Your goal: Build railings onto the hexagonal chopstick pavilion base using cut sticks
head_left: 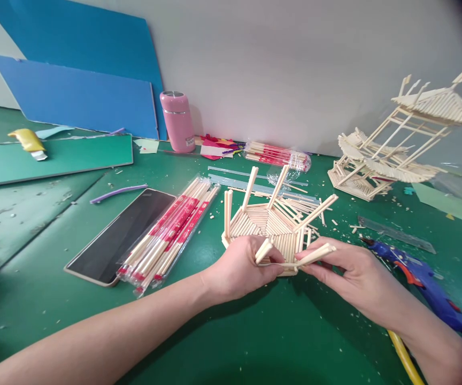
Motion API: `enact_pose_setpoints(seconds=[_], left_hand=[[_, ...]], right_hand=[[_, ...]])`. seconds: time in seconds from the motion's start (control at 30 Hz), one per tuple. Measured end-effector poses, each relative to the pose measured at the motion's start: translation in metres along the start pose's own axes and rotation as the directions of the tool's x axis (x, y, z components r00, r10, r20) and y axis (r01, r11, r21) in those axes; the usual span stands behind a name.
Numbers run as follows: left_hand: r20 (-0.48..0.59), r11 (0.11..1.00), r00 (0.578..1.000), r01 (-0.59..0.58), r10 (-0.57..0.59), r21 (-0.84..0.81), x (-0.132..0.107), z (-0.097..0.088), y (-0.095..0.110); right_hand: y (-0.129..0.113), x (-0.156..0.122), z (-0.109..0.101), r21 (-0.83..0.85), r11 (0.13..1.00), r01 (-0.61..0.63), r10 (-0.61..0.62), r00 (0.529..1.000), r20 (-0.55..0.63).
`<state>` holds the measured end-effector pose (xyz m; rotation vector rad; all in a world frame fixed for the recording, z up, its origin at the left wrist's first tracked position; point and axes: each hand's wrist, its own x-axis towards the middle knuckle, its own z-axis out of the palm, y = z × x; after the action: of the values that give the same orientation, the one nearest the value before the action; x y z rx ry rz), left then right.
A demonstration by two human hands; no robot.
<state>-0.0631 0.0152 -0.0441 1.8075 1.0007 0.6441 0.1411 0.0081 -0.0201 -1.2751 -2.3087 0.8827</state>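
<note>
Both hands meet at the near edge of the chopstick roof frame (273,224): left hand (239,267) grips its rim, right hand (347,270) pinches a loose chopstick piece (315,255) against it.

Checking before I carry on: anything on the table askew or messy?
The stick tower at far right leans, its top roof tilted. Wood scraps litter the green mat around the stick frame held by left hand and right hand.

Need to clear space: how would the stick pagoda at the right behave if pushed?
Probably very light: the pagoda is all thin sticks with open gaps. Likely fragile, since slim posts alone carry its roofs. It seems tall for its small base, so a push up high may tip it.
</note>
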Motion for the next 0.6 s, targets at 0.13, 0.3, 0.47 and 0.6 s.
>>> enact_pose_setpoints(seconds=[0.13,0.3,0.47,0.6], left_hand=[[0.009,1.0,1.0,0.016,-0.016,0.002,0.0,-0.001,0.001],[0.0,0.999,0.999,0.04,-0.04,0.02,-0.001,-0.003,0.001],[-0.044,0.991,0.997,0.07,-0.066,0.112,-0.009,-0.01,0.004],[-0.098,0.965,0.995,0.057,-0.033,0.255,-0.027,-0.014,0.003]], right_hand=[[-0.001,-0.002,0.0,-0.001,1.0,-0.02,0.02,1.0,0.007],[-0.002,-0.013,0.001,-0.093,0.99,-0.101,0.098,0.995,-0.036],[0.005,-0.026,0.006,0.145,0.969,-0.201,0.236,0.925,-0.297],[0.012,-0.028,0.015,0.298,0.944,-0.14,0.28,0.816,-0.506]])
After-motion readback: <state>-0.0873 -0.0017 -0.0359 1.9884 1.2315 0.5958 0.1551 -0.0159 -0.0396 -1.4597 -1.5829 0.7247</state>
